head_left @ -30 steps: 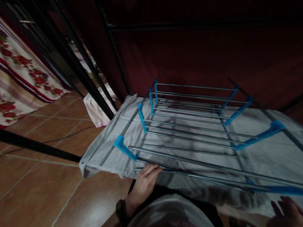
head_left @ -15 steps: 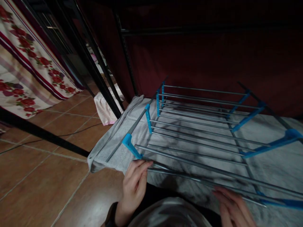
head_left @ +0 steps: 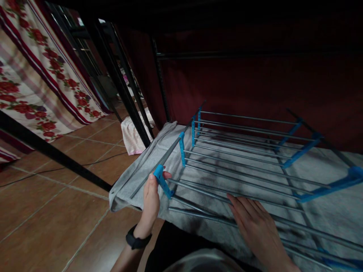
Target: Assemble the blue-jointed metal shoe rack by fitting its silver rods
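A rack of grey metal rods and blue plastic brackets (head_left: 182, 152) lies on grey bedding. My left hand (head_left: 152, 198), with a black band on its wrist, grips the nearest left bracket (head_left: 163, 186), thumb on the near side and fingertips showing past it. One loose-ended rod (head_left: 195, 188) has its left end close to this bracket. My right hand (head_left: 255, 223) lies over that rod farther right, fingers together and thumb hidden. Below, more rods (head_left: 193, 213) rest near my lap, crossing each other at a narrow angle.
Black metal posts (head_left: 124, 87) of a frame stand at the left, and a dark red cloth (head_left: 241, 83) hangs behind the rack. Floral fabric (head_left: 53, 75) hangs at far left. A striped cloth (head_left: 133, 134) and a thin cable (head_left: 85, 165) lie on the tiled floor.
My left hand has moved up from the lower rods to the near left bracket. The right hand has moved left and up onto the rod. The view has shifted slightly.
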Motion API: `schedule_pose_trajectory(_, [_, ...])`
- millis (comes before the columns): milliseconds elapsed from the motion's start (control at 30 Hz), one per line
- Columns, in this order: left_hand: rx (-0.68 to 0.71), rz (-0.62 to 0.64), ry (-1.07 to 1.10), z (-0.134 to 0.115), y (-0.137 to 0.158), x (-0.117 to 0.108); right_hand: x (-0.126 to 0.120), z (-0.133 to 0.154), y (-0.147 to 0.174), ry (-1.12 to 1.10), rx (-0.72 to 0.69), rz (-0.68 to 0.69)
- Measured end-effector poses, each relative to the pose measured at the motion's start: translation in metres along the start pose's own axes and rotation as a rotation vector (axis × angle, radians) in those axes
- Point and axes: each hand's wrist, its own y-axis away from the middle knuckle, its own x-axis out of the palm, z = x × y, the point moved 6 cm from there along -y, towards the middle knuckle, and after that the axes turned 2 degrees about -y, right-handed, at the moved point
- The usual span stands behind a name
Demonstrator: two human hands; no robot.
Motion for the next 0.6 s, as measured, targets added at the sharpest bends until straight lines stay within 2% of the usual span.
schedule_pose_trajectory(133, [0.007,0.005,0.111,0.001,-0.001,0.007,-0.012,0.002,0.000,-0.024,-0.049,-0.083])
schedule_pose_trajectory(367, [-0.063,0.029,0.289,-0.004,0.001,0.015,-0.034,0.005,-0.004,-0.047,-0.100,-0.176])
schedule_pose_trajectory(600, [-0.155,-0.080,0.404,0.004,0.005,0.017,-0.036,0.003,-0.003,-0.063,-0.138,-0.195])
